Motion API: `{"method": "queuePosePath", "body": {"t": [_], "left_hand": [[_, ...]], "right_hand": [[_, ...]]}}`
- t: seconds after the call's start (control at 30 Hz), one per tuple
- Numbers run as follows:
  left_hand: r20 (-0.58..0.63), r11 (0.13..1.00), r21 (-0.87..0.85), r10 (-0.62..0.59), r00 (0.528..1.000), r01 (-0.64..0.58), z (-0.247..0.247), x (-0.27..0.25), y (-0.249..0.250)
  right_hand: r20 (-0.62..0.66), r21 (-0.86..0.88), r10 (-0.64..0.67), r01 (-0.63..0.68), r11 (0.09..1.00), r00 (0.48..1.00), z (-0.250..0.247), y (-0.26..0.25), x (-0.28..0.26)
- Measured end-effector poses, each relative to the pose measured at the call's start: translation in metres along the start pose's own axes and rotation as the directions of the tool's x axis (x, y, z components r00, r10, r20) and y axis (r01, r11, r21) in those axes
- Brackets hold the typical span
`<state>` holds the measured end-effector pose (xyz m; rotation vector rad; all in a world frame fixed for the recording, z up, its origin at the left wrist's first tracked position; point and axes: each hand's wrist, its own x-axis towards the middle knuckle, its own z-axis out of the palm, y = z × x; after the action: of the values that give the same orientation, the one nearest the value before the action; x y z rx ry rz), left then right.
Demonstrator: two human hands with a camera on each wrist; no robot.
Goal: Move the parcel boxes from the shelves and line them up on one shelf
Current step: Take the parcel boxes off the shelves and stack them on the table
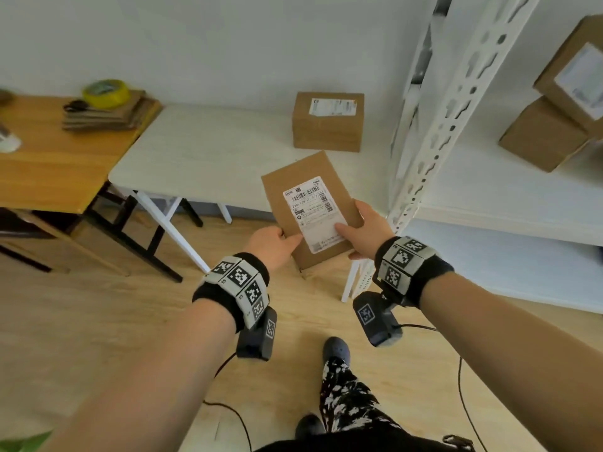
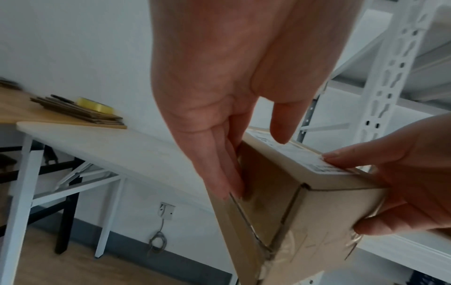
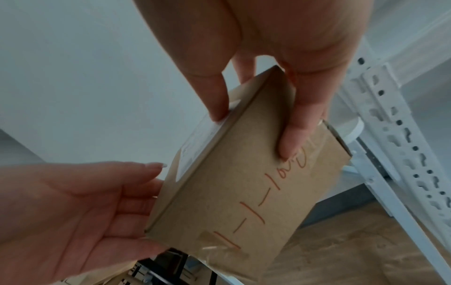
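Observation:
I hold a flat brown parcel box (image 1: 310,210) with a white shipping label in the air, just in front of the white table's near edge and left of the shelf upright (image 1: 450,109). My left hand (image 1: 280,243) pinches its near left corner, thumb on the label and fingers along the side (image 2: 253,154). My right hand (image 1: 355,223) grips the right edge, thumb on top and fingers wrapped over the side (image 3: 255,131). Red handwriting runs along the box's taped side (image 3: 231,192). A second labelled box (image 1: 328,122) sits on the white table (image 1: 202,151). Two more boxes (image 1: 545,135) are stacked on the white shelf (image 1: 473,190).
A wooden table (image 1: 49,164) at the left carries flattened cardboard (image 1: 107,115) with a yellow tape roll (image 1: 106,93) on it. A lower shelf board (image 1: 505,262) lies under the right arm. Cables trail over the wood floor (image 1: 98,337) by my feet.

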<state>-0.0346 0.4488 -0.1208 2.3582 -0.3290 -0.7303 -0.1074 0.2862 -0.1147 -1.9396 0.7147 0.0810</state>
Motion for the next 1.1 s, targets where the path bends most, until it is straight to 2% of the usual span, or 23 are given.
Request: {"method": "queuePosePath", "body": {"t": [0.13,0.2,0.33,0.43,0.5,0.57,0.63,0.67,0.7,0.73,0.8,0.9,1.0,1.1], "left_hand": [[0.023,0.997,-0.035,-0.070,0.997,0.070,-0.007,0.045,0.002],[0.063,0.993,-0.075,-0.091,0.994,0.095,-0.008,0.070,0.011],[0.141,0.954,-0.265,-0.105,0.984,0.140,-0.005,0.114,0.049],[0.177,0.971,-0.216,-0.065,0.982,0.103,-0.001,0.148,0.073],[0.100,0.990,-0.129,-0.034,0.994,0.047,-0.003,0.168,0.078],[-0.111,0.993,-0.102,-0.077,0.991,0.065,-0.011,0.187,0.075],[-0.344,0.978,-0.143,-0.193,0.919,0.152,-0.026,0.203,0.067],[-0.399,0.967,-0.149,-0.251,0.882,0.208,-0.034,0.211,0.063],[-0.392,0.954,-0.145,-0.298,0.871,0.261,-0.040,0.218,0.060],[-0.359,0.949,-0.144,-0.315,0.879,0.281,-0.045,0.226,0.058],[-0.292,0.961,-0.142,-0.271,0.917,0.239,-0.045,0.236,0.059],[-0.217,0.988,-0.112,-0.129,0.967,0.107,-0.034,0.244,0.065],[-0.197,0.987,-0.163,-0.026,0.980,-0.006,-0.026,0.243,0.072],[-0.223,0.987,-0.162,-0.015,0.975,-0.022,-0.026,0.232,0.071]], "right_hand": [[0.005,-0.029,-0.006,0.006,1.000,1.000,0.001,-0.012,0.051],[-0.046,-0.029,0.013,-0.015,0.999,0.999,-0.003,-0.016,0.079],[-0.171,-0.043,0.041,-0.049,0.998,0.984,-0.014,-0.025,0.130],[-0.155,0.033,0.127,-0.123,0.992,0.980,-0.017,-0.028,0.155],[-0.130,0.009,0.109,-0.109,0.994,0.985,-0.015,-0.028,0.166],[-0.102,-0.055,0.046,-0.052,0.997,0.994,-0.013,-0.027,0.176],[-0.052,-0.099,0.001,-0.006,0.995,0.999,-0.011,-0.027,0.185],[-0.026,-0.128,-0.010,0.007,0.992,1.000,-0.010,-0.026,0.190],[-0.008,-0.160,-0.014,0.013,0.987,1.000,-0.009,-0.025,0.194],[0.002,-0.185,-0.011,0.011,0.983,1.000,-0.008,-0.023,0.197],[-0.004,-0.180,0.001,-0.002,0.984,1.000,-0.008,-0.018,0.202],[-0.080,-0.085,0.041,-0.048,0.995,0.996,-0.017,-0.014,0.206],[-0.174,-0.014,0.038,-0.041,0.999,0.984,-0.028,-0.011,0.209],[-0.165,0.070,0.017,-0.005,0.998,0.986,-0.033,-0.009,0.204]]}}
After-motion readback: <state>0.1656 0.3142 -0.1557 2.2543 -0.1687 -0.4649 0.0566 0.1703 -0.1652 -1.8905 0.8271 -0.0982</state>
